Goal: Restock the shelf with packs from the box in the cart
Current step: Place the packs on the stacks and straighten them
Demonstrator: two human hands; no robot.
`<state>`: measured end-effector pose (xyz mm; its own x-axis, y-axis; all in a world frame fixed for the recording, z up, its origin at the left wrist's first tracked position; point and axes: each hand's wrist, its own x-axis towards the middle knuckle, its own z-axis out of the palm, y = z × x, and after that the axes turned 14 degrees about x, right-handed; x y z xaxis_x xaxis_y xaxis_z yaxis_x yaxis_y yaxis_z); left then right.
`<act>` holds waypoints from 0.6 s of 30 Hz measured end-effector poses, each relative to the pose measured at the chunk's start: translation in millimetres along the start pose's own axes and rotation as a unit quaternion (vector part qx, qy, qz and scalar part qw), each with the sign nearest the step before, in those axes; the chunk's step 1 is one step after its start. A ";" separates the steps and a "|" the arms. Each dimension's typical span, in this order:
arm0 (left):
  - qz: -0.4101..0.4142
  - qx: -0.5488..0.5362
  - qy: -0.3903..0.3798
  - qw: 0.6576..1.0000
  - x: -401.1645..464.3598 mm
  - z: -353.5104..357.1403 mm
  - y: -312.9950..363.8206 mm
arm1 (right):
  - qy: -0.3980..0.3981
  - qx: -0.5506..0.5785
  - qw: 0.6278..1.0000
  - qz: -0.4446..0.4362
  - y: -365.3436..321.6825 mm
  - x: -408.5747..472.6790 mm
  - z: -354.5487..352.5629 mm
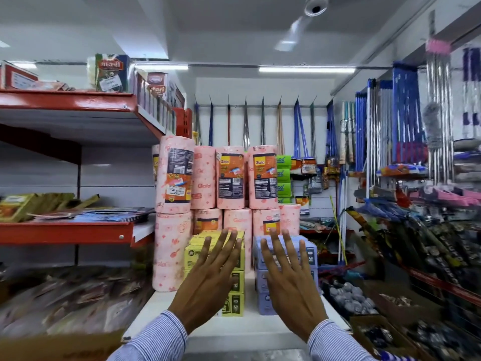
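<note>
Head view: both hands up, backs to cam, in front of the white shelf. Left hand splayed flat, fingers spread, gripped nothing; overlapped the stack of yellow packs — contact or just in front, couldn't tell. Right hand same deal, palm away, fingers fanned, empty; overlapped the stack of lavender packs, standing just right of the yellow. Striped sleeves at both wrists. Behind the packs, pink rolls w/ orange-black labels, stacked two tiers high, tallest column at left. Green boxes tucked right of the rolls. Brown carton edge low at bottom left, blurred, contents not visible. Red-edged shelves at left w/ flat blue packets and a yellowish pack. Mops & brooms hung along back wall and right side. Ceiling fan overhead, blades blurred.
</note>
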<state>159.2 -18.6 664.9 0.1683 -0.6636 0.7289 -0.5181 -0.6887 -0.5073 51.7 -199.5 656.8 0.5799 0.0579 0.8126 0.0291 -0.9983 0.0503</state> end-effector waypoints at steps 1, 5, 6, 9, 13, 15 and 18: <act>0.009 -0.002 0.003 1.000 5.7 -0.9 8.8 | -0.001 0.001 1.000 0.007 9.2 -3.5 -2.4; 0.024 -0.018 0.008 1.000 30.4 -1.3 42.9 | -0.012 0.002 0.999 0.035 43.7 -12.1 -9.1; 0.024 -0.022 0.007 0.999 35.6 -0.8 48.5 | -0.015 0.005 0.999 0.038 48.7 -12.4 -10.4; 0.018 -0.029 0.003 0.999 46.1 2.9 58.1 | -0.026 0.019 0.999 0.034 59.7 -11.8 -8.4; 0.014 -0.011 -0.013 1.000 52.1 9.1 62.1 | -0.035 0.050 0.998 0.023 68.7 -12.5 -0.2; 0.010 -0.007 -0.018 1.000 52.8 11.0 62.8 | -0.039 0.053 0.998 0.016 70.1 -13.0 2.7; 0.002 -0.001 -0.027 1.000 53.2 13.7 63.0 | -0.037 0.057 0.998 0.012 72.0 -12.7 4.7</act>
<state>147.0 -101.4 665.4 0.2113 -0.6816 0.7005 -0.5200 -0.6852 -0.5100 50.3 -272.1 647.4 0.6401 0.0374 0.7674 0.1040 -0.9938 -0.0383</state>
